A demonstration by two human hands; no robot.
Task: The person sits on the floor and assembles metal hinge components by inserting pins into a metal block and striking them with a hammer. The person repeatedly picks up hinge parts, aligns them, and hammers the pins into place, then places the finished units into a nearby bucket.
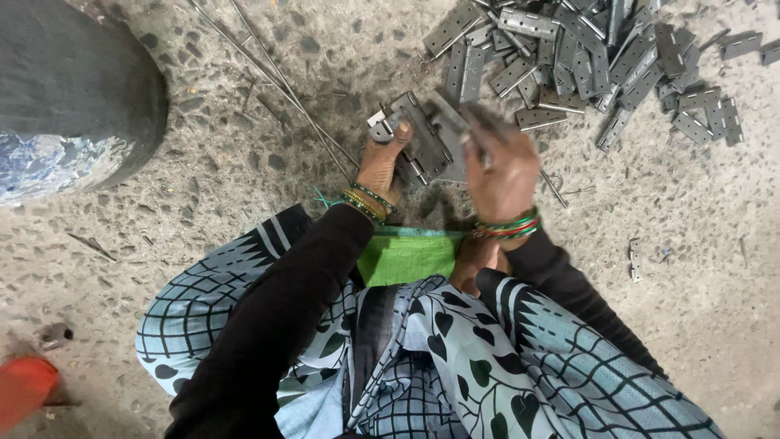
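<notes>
I sit on a speckled stone floor in a black-sleeved top and a pale blue patterned cloth. My left hand grips a grey metal hinge held out in front of my knees. My right hand is blurred with motion beside it, fingers closed around a thin dark piece at the hinge's right side; what that piece is I cannot tell. Both wrists wear bangles. A large heap of the same grey hinges lies just beyond my hands, at the top right.
Long thin metal rods lie diagonally on the floor to the left of my hands. A dark round drum stands at the top left. A red object is at the bottom left. A green cloth lies between my knees. One stray hinge lies at the right.
</notes>
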